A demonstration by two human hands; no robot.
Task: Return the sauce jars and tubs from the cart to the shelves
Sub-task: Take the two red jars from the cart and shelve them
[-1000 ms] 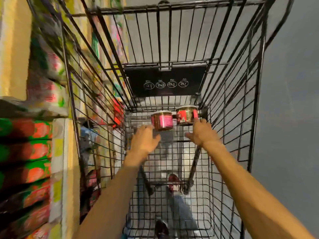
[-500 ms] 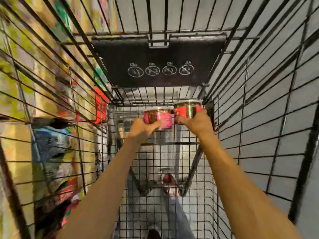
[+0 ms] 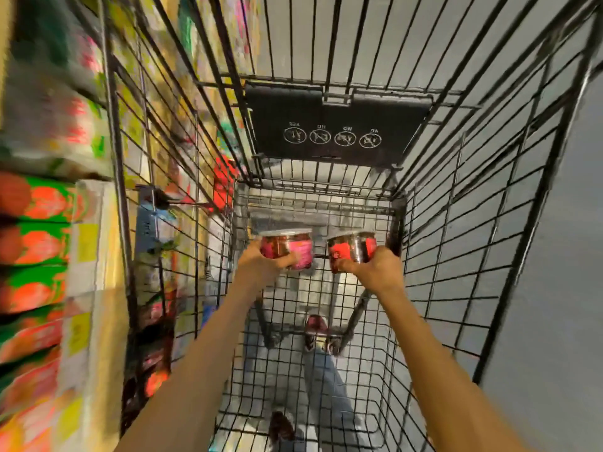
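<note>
I see both hands deep in the wire cart, near its far end. Left hand grips the pink-label tub by its side. Right hand grips the red-label tub, slightly tilted. Tubs are side by side, not touching. Stocked shelves on the left are blurred.

**A:** How is the light?

**B:** Fairly bright and even. There is a warm yellow cast on the left. The floor on the right is flat, cool grey, with no hard shadows.

**A:** And sharpness?

**B:** Poor on the left. The shelves smear into streaks of green, orange and yellow, and no label can be read. The cart is crisper in the middle and softer near the right edge.

**A:** Distortion?

**B:** It's a strong wide-angle. The wires fan out and bow toward the corners.

**A:** Glare?

**B:** There are pale highlights on the lids of the left jar and right jar. Both are slightly soft.
</note>
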